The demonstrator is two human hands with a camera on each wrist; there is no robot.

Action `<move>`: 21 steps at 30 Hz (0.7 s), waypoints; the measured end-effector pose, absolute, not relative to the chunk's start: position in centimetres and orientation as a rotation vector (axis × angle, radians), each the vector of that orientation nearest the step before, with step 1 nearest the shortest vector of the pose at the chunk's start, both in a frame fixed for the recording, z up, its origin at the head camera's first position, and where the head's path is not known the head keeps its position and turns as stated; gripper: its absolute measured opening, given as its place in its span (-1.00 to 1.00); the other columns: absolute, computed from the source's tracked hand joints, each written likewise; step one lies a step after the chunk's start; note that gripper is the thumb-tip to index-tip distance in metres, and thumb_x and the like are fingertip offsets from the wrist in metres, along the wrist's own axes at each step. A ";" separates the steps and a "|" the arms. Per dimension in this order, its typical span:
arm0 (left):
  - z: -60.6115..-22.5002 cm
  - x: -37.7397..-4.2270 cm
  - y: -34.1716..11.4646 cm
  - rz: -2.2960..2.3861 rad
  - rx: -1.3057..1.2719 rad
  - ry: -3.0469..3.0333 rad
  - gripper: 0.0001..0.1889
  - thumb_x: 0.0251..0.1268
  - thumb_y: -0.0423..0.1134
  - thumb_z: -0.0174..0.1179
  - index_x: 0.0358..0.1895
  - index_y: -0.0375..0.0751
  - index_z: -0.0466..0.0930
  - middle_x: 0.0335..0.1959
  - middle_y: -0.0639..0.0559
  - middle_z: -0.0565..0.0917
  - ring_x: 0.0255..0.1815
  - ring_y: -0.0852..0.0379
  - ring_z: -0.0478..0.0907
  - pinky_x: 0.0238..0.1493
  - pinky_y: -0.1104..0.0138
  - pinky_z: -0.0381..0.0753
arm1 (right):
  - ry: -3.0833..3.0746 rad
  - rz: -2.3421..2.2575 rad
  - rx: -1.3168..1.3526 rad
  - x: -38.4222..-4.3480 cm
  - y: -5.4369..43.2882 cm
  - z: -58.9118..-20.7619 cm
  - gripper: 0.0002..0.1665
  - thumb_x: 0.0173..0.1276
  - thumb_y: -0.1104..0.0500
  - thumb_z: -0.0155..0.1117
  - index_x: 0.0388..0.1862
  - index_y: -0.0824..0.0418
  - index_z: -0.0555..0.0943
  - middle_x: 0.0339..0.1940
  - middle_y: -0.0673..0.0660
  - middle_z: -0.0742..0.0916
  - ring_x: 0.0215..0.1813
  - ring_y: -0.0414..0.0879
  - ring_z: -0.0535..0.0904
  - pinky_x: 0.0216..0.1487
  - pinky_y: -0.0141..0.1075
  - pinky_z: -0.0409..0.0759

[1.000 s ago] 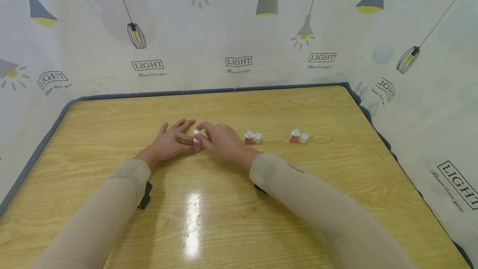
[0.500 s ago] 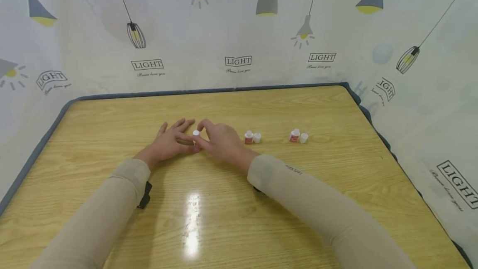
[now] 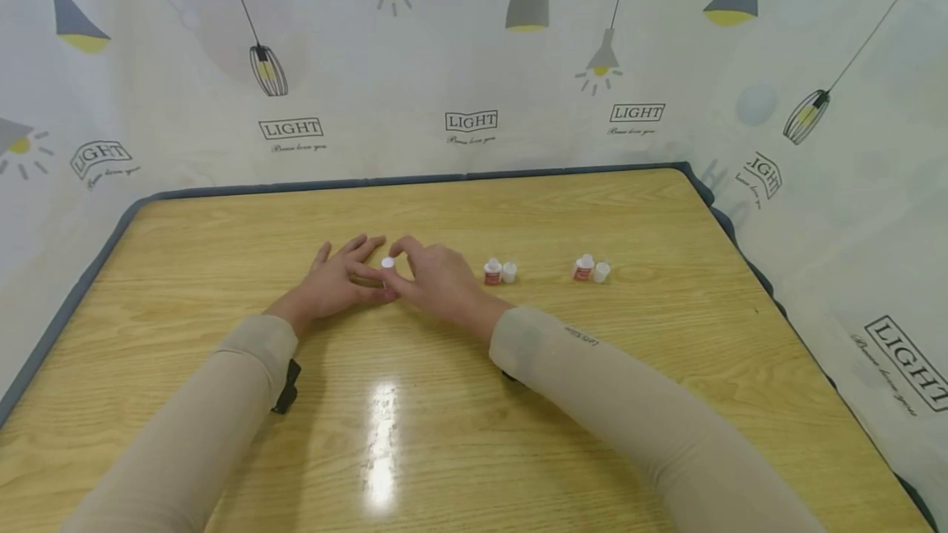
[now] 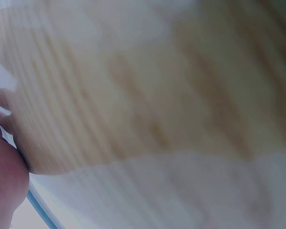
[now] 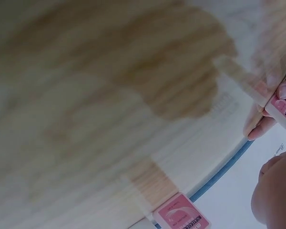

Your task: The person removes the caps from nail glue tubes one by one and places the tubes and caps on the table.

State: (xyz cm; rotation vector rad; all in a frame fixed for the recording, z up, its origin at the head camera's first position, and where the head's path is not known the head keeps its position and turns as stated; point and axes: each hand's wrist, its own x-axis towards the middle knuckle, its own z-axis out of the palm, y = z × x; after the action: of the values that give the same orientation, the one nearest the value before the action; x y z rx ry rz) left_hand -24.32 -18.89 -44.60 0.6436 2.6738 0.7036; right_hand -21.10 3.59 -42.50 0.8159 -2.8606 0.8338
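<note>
My left hand (image 3: 336, 282) rests on the wooden table with thumb and index finger around a small nail glue bottle (image 5: 282, 109); its other fingers spread out. From the right, my right hand (image 3: 444, 282) pinches the white cap (image 3: 388, 262) at the top of this bottle between thumb and index finger. In the head view the thumb covers most of the bottle. Its pink label shows in the right wrist view, beside the left hand's fingers. The left wrist view holds only part of the left hand (image 4: 7, 176) and blurred tabletop.
Right of the hands stands an uncapped nail glue bottle (image 3: 492, 274) with a white cap (image 3: 509, 272) beside it. Farther right is another uncapped bottle (image 3: 583, 270), also with its cap (image 3: 601, 272) alongside. A lamp-patterned curtain (image 3: 474, 64) rises behind the table's dark edge.
My right hand has brought the white cap slightly lower onto the held bottle, and its thumb now covers the label. My left hand and the other bottles have stayed in place.
</note>
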 end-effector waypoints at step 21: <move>-44.6 -24.3 -18.9 0.704 0.642 2.672 -0.53 0.41 0.26 0.33 0.20 0.12 0.81 0.81 -0.05 0.04 0.84 -0.22 -0.27 0.65 -0.42 -0.53 | -2.872 0.897 0.807 -21.1 3.7 -42.5 -0.59 0.67 -0.13 0.15 0.24 0.12 0.55 -0.65 -0.07 0.46 -0.65 -0.26 0.26 -0.58 -0.44 0.22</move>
State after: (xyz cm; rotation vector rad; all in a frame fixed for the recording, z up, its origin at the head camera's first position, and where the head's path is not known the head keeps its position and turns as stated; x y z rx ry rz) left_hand -24.26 -18.89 -44.60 0.6422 2.6718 0.7038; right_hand -21.13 3.72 -42.49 0.8070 -2.8717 0.8971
